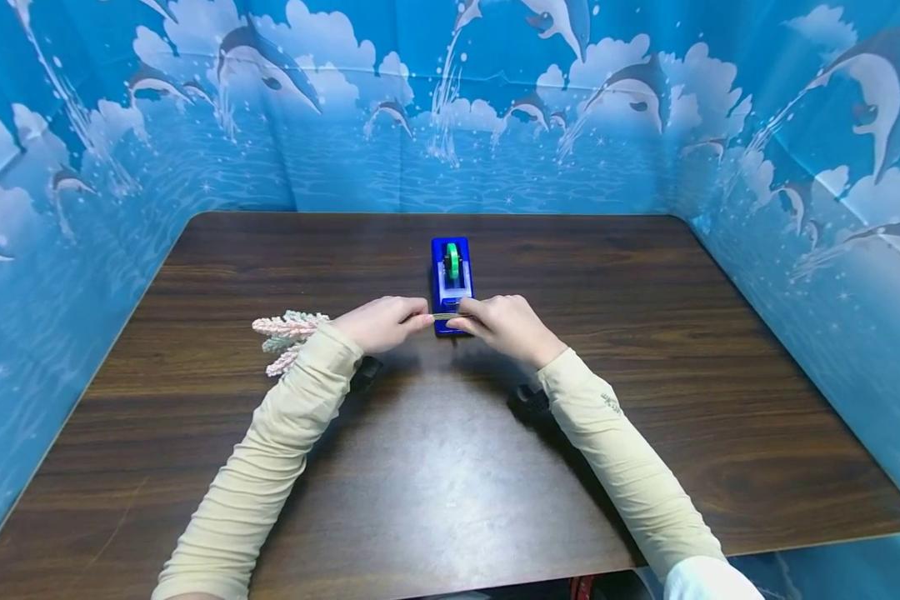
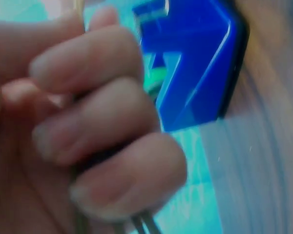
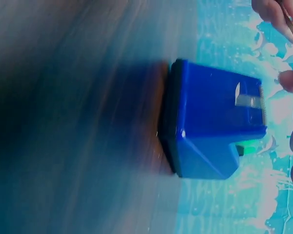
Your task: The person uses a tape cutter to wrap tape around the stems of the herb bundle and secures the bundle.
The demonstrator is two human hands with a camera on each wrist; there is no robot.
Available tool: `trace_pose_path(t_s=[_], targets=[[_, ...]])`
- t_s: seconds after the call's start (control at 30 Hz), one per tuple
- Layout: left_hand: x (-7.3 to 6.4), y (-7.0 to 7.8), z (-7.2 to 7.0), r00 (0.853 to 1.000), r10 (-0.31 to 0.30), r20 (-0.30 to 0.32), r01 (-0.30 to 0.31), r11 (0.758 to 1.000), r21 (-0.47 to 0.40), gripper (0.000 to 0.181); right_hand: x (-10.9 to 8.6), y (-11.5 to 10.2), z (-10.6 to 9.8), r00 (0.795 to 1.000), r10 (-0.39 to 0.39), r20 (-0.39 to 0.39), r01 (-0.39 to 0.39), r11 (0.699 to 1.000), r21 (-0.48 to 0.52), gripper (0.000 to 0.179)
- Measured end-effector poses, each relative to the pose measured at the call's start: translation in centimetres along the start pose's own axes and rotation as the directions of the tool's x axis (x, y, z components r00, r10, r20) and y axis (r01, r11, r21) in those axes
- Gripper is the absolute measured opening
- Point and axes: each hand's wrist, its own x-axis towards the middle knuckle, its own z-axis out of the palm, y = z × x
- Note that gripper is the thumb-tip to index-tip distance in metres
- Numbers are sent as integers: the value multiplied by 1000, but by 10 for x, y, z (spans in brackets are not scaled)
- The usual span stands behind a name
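While gripping thin stems (image 1: 444,317) in the curled fingers of the left hand (image 1: 382,323), also pinching them between thumb and finger of the right hand (image 1: 508,325), leaving only a short bare stretch between the two. Found pale pink and grey-green flowers (image 1: 292,327) on the outer side of the left hand, beside the sleeve; judged to belong to the same stems. See, in the left wrist view, dark lengths leaving the fist past the last finger; too blurred to count.

Located blue tape dispenser (image 1: 453,293) between the hands, lower than both, reaching away beyond the fingertips; standing upright on the table (image 1: 435,500). Noted green tape roll (image 1: 453,261) at the end farther from the hands, and a short strip of tape (image 3: 248,101) at the nearer, cutter end, apart from the fingers.

Judged step in hand as steadying the stems over the dispenser. To do well: bear the weight with the left hand, pinch lightly with the right, align without rolling or bending. Hold the bare stretch level. Avoid dipping low enough to snag the strip or crushing the flowers against the wrist. Check for loose stems before easing either grip. Cannot tell if flush at the tips; hidden by the right fingers.
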Motion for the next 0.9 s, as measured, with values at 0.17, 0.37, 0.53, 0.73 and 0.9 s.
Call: trace_pose_path(t_s=[0.17, 0.37, 0.53, 0.73, 0.9], targets=[[1, 5, 1, 997, 61, -47, -60, 998, 34, 27, 1, 4, 0, 991, 121, -65, -90, 930, 357, 16], [3, 10, 3, 997, 51, -65, -51, 999, -1, 26, 2, 6, 3, 873, 417, -255, -198, 779, 595, 34], [3, 14, 5, 998, 33, -56, -35, 999, -35, 25, 5, 3, 3, 798, 555, -234, -220, 630, 745, 43], [4, 14, 7, 998, 56, -26, -57, 997, -46, 24, 6, -4, 1, 827, 535, -172, -235, 607, 759, 39], [5, 12, 8, 996, 90, -21, -91, 995, -38, 22, 5, 1, -1, 893, 447, -61, -288, 669, 685, 35]])
